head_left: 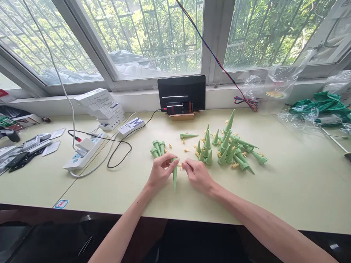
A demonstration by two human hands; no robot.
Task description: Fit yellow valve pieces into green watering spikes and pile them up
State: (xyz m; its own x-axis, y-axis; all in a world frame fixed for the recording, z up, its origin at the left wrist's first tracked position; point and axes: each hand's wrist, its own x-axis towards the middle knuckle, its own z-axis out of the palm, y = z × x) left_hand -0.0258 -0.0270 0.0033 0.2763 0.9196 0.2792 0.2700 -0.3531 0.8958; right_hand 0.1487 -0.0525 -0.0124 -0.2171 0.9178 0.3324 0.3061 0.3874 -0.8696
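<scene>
My left hand [163, 168] is closed round the wide top of a green plastic plant watering spike [174, 181], whose point hangs downward. Beside it, my right hand [196, 173] pinches a small yellow valve [180, 166] against the side of the spike's top. Fingers hide part of the joint, so I cannot tell how far the valve sits in it. Just behind my left hand stand several green spikes [156, 145] with caps up. Loose yellow valve pieces [187, 150] and a lying spike [189, 135] are beyond my hands.
A large heap of green spikes [226, 146] with yellow valves lies to the right. Further back, a phone [179, 108] leans on a dark tablet [181, 87]. A power strip [82, 155] with cables and stacked white boxes [102, 106] stand left. Plastic bags [320, 109] lie far right.
</scene>
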